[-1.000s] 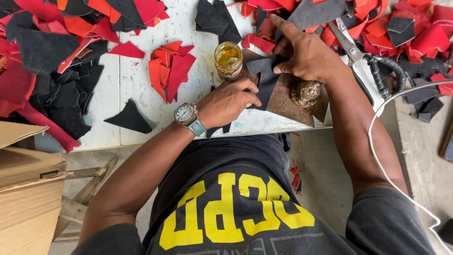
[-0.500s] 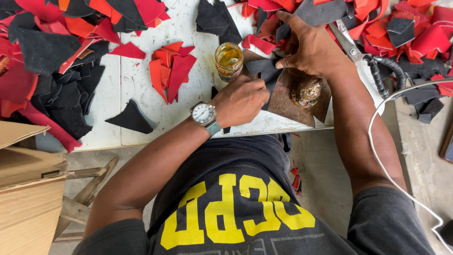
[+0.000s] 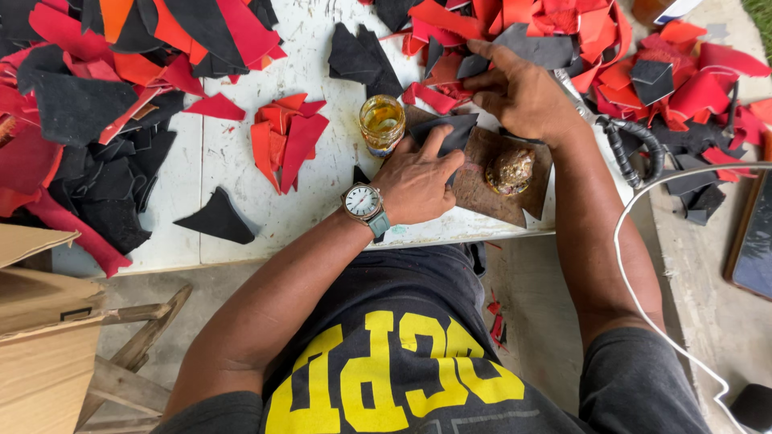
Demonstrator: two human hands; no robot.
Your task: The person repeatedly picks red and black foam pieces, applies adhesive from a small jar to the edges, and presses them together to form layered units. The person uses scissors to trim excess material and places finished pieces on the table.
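Quickly, left to right:
cardboard box (image 3: 36,321): far edge at 8 o'clock, off the table, brown, flap open.
scrap heap (image 3: 88,120): 10 o'clock on the white table (image 3: 241,161), red and black leather offcuts piled loose.
black scrap (image 3: 217,219): lone triangular piece at 9 o'clock of the left hand, apart from the heap.
red scraps (image 3: 285,137): small stack, between heap and jar.
glue jar (image 3: 382,123): small glass jar, amber liquid, just at 11 o'clock of the left hand, near but not touching.
left hand (image 3: 418,181): wristwatch on wrist, fingers loosely curled, thumb and fingertips pressing on the dark leather piece (image 3: 450,133); no closed grip.
brown board (image 3: 503,193): under the dark piece, at table's near edge.
glue-caked lump (image 3: 508,170): sits on board, at 3 o'clock of left hand.
right hand (image 3: 523,96): fingers spread, flat, pressing scraps at 12 o'clock of the board; holds nothing closed.
scissors (image 3: 623,145): black handles, at 3 o'clock of right hand.
white cable (image 3: 643,265): runs down the right side.
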